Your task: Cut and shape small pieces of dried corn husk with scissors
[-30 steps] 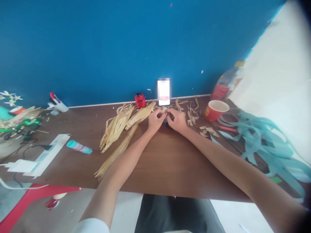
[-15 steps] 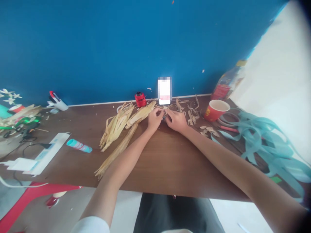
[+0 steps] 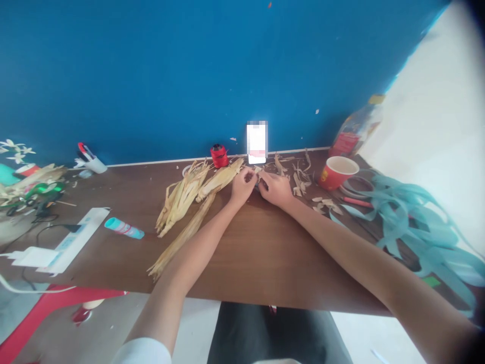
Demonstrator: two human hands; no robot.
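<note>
1. The strip (image 3: pixel 70 242) lies far left.
2. The tube (image 3: pixel 124 228) lies on its side between the strip and the husks (image 3: pixel 176 207).
3. The husks lie left of the left hand (image 3: pixel 243 186). One tip is just beside it, and a long husk runs down by the left arm (image 3: pixel 197 253).
4. The left hand's thumb and finger bend into a ring, tips almost meeting. I cannot tell what is in the pinch.
5. The phone (image 3: pixel 256 144) stands behind both hands, near the table's back edge.
6. Brown wood of the table (image 3: pixel 257 253) stretches from the hands to its front edge.
7. The right hand (image 3: pixel 276 188) curls in, tips near the left hand's. I cannot tell what it holds.
8. Scraps (image 3: pixel 297 191) lie just right of it, then the cup (image 3: pixel 335 177).
9. The ribbon (image 3: pixel 411 222) piles up at the right.
</note>
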